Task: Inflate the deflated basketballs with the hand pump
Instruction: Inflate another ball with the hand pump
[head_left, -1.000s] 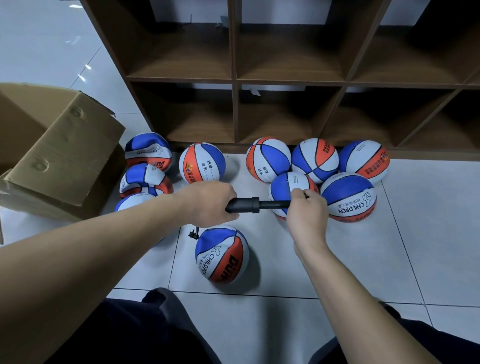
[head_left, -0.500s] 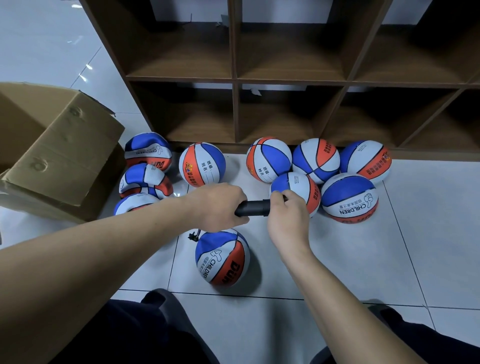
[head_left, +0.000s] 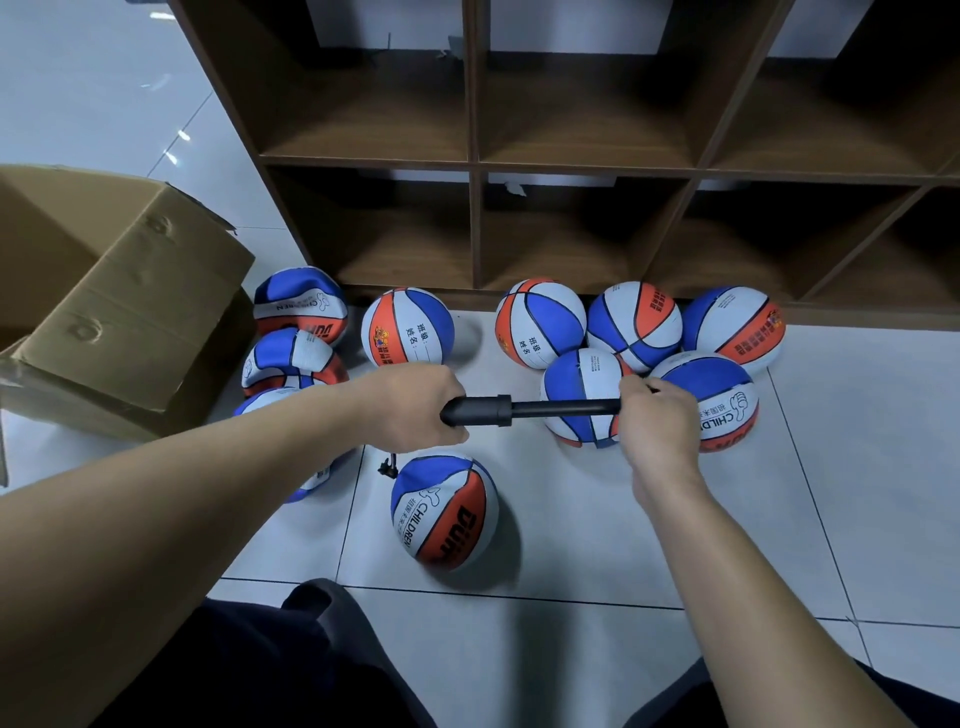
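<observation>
Head view, looking down: just below the left hand (head_left: 415, 408) a round basketball (head_left: 444, 512) sits on the floor tiles (head_left: 597, 530), a thin black hose (head_left: 388, 467) at its upper left. The left hand grips the barrel of a black hand pump (head_left: 498, 410) held level; the right hand (head_left: 657, 421) grips its handle, rod drawn out between them. Beyond the hands lie more basketballs, flattened ones (head_left: 293, 358) by a cardboard box (head_left: 119, 306), before a wooden shelf (head_left: 571, 171).

Bare tiled floor (head_left: 597, 525) lies open at right; basketballs (head_left: 634, 325) crowd the shelf (head_left: 472, 228), cardboard box (head_left: 130, 312) blocks left.
</observation>
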